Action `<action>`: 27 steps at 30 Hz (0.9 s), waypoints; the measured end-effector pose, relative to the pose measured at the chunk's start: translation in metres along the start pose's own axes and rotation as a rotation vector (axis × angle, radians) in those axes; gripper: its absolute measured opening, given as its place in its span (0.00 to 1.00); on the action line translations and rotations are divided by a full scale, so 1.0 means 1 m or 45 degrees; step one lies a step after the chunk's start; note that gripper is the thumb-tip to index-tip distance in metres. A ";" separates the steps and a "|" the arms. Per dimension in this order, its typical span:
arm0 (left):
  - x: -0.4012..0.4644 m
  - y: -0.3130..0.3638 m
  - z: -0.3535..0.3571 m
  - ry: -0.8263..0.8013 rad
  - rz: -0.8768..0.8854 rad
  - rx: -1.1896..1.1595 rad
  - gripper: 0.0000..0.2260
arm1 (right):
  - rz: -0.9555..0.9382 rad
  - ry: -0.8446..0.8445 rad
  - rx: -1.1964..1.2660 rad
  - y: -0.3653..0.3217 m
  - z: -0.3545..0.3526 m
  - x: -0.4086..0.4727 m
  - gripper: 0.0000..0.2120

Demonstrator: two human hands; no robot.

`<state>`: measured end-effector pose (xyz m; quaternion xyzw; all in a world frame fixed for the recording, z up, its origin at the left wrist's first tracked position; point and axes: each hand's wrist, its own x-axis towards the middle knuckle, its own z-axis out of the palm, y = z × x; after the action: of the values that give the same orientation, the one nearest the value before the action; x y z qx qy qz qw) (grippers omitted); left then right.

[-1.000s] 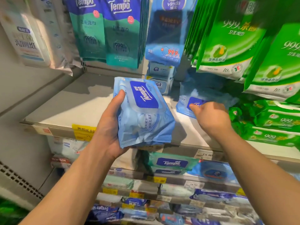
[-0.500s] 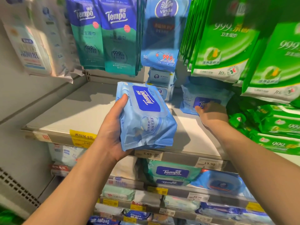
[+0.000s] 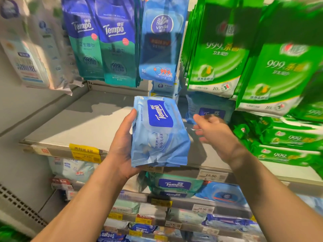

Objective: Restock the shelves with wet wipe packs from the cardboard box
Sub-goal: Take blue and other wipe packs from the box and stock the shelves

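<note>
Above the shelf (image 3: 73, 126), left hand (image 3: 122, 145) gripping a blue wipe pack (image 3: 159, 133), right hand (image 3: 215, 131) beside it, fingers spread, empty.

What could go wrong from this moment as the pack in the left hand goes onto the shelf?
1. The left hand grips the light blue Tempo pack along one edge only, above the shelf lip, so it may slip and fall.
2. The hanging Vinda pack and green packs dangle low over the shelf; lifting the pack in could knock them.
3. The right hand is open near the standing blue pack at the back and might tip it.
</note>
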<state>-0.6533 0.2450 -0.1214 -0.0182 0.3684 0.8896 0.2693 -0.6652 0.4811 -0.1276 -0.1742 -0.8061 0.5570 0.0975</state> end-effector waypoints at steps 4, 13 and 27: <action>-0.002 -0.006 0.012 -0.094 -0.164 0.085 0.27 | 0.315 -0.514 0.565 -0.007 0.005 -0.017 0.40; 0.013 -0.010 0.013 -0.153 -0.377 0.293 0.31 | 0.358 -0.390 1.008 0.020 -0.015 -0.037 0.21; 0.073 -0.030 0.034 -0.201 0.134 0.962 0.24 | 0.047 0.009 0.540 0.047 -0.052 -0.033 0.06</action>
<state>-0.6957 0.3187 -0.1329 0.1697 0.6486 0.7025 0.2386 -0.6087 0.5284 -0.1517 -0.1665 -0.6673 0.7152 0.1248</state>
